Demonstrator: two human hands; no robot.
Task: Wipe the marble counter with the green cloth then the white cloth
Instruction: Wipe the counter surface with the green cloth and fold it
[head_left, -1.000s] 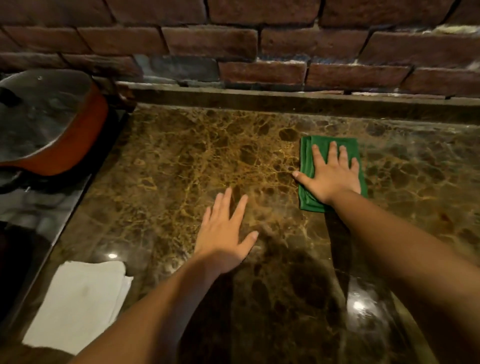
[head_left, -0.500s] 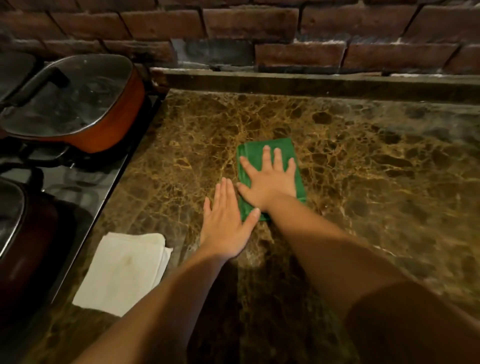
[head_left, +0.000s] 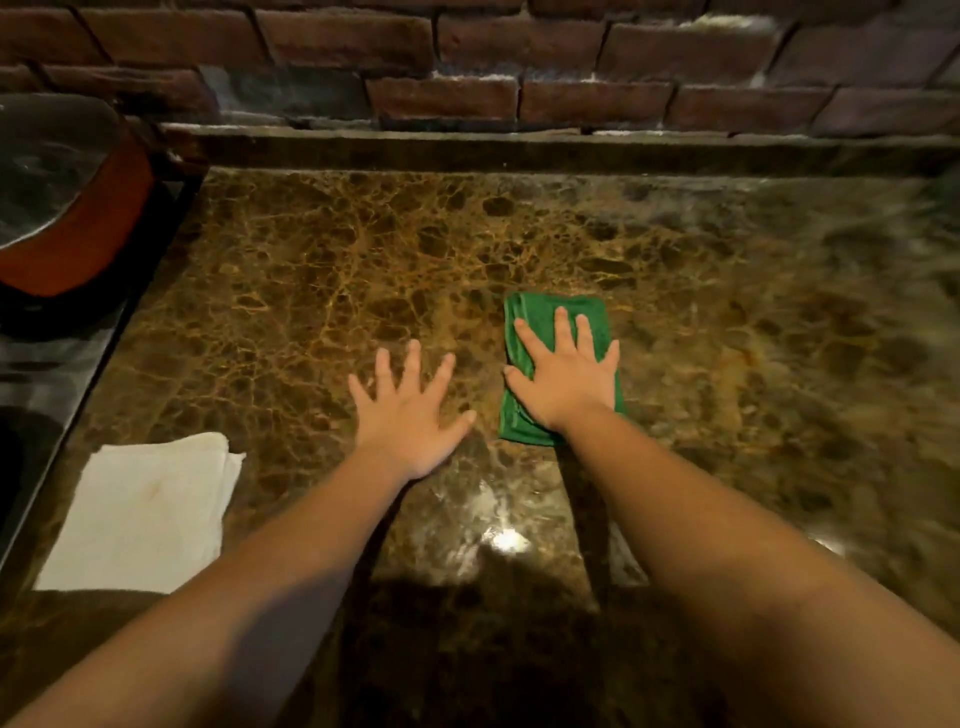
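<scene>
While the right hand (head_left: 569, 376) presses flat on a folded green cloth (head_left: 545, 312), fingers straight and slightly spread, the left hand (head_left: 410, 415) rests palm-down on the bare marble counter (head_left: 727, 312) just beside it, fingers fanned wide. The green cloth lies near the middle of the counter. A folded white cloth (head_left: 140, 514) sits at the near left edge, beside a stovetop (head_left: 47, 384) carrying an orange pan (head_left: 78, 239). A brick wall (head_left: 571, 62) runs behind.
</scene>
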